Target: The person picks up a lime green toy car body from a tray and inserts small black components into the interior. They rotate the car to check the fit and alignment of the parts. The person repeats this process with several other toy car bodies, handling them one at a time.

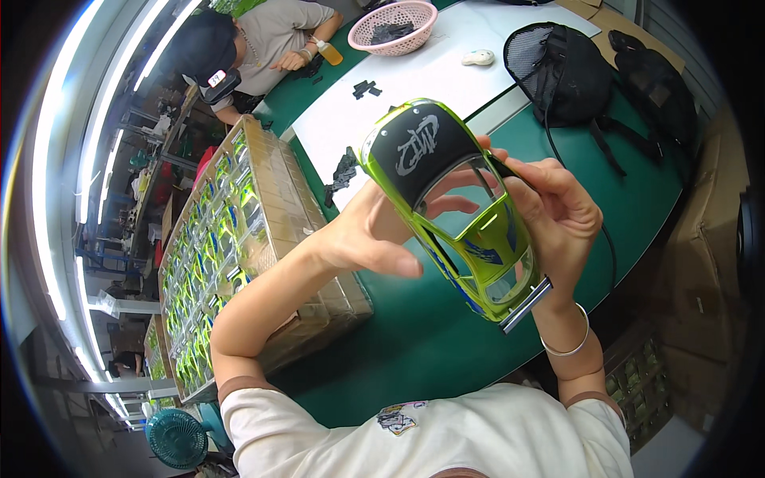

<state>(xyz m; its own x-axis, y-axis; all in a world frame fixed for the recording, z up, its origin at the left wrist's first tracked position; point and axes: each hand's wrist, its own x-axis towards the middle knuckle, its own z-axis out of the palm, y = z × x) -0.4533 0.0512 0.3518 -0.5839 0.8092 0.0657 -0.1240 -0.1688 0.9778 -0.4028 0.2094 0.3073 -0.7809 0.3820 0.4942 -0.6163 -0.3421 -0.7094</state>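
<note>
So the green car shell (488,248) is up over the green table (382,350) — right hand (562,211) has its fingers closed on the side of it. Left hand (358,235) has its thumb spread wide, fingers behind the shell (can't tell if they're touching it). At least 2 clusters of small black parts (366,89) lie near a pink basket (397,48).

the left hand (351,235) is partly hidden behind the car shell (488,240); pieces (394,33) in the basket (390,49) are too small to tell.
</note>
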